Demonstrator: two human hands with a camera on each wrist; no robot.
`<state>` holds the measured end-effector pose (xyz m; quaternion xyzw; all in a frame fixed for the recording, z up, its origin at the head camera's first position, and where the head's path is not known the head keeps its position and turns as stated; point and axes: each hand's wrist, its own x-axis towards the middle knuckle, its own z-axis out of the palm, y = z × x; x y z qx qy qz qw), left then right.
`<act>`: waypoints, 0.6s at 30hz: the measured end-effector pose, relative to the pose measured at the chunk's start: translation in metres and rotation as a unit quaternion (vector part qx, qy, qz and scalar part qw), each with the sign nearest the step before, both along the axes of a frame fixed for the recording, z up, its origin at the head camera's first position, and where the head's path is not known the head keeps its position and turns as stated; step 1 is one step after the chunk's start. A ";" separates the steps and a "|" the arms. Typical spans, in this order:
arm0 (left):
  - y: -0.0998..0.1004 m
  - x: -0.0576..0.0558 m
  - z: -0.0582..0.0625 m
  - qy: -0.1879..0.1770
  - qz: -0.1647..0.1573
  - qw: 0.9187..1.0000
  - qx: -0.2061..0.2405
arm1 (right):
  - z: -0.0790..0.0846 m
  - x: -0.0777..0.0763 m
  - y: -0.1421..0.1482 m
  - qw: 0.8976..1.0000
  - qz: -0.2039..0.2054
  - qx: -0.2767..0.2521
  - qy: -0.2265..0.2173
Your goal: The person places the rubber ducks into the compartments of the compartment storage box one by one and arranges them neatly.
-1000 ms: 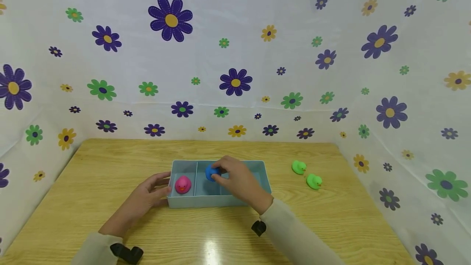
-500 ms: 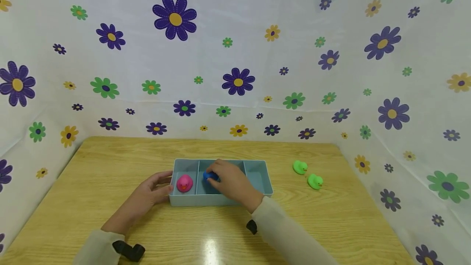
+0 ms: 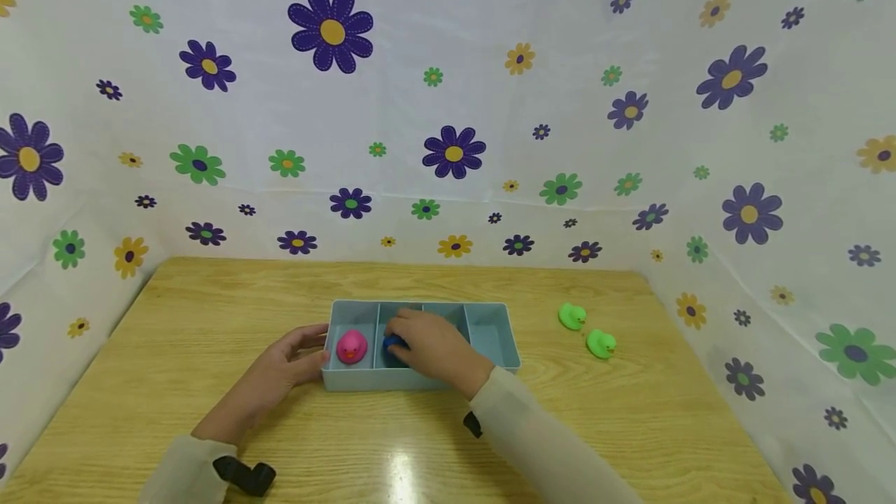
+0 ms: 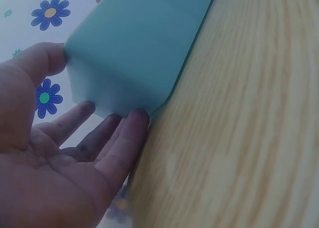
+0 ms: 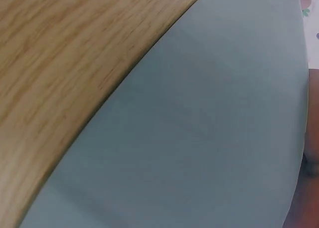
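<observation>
In the head view a long pale blue box (image 3: 392, 379) with several compartments stands on the table. My left hand (image 3: 283, 368) rests against its left end; the left wrist view shows fairly straight fingertips (image 4: 135, 119) on the end wall and the thumb by its edge. Reaching over the front wall, my right hand (image 3: 434, 344) holds a blue toy duck (image 3: 396, 341) low inside the second compartment from the left. The hand covers most of that duck. A pink toy duck (image 3: 351, 347) sits in the leftmost compartment. The right wrist view shows mainly the box's front wall (image 5: 189, 113).
Two green toy ducks, one farther back (image 3: 572, 316) and one nearer (image 3: 600, 344), sit on the wooden table (image 3: 336, 449) right of the box. A flowered cloth (image 3: 392, 99) hangs behind and along both sides of the table.
My right hand has lowered the blue toy duck into the second compartment, its forearm shifting slightly left. The left hand stays at the box's end. The head view has shifted a little.
</observation>
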<state>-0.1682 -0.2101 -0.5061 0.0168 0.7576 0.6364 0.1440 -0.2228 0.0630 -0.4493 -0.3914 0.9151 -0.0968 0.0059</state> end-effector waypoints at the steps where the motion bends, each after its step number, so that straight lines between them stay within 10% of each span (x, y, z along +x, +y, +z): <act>1: 0.000 0.000 0.000 0.002 -0.003 1.000 -0.001 | 0.000 0.000 -0.001 1.000 0.000 0.005 0.000; 18: 0.000 0.000 0.002 0.005 0.000 1.000 -0.016 | 0.005 0.001 -0.009 0.997 -0.006 0.080 0.016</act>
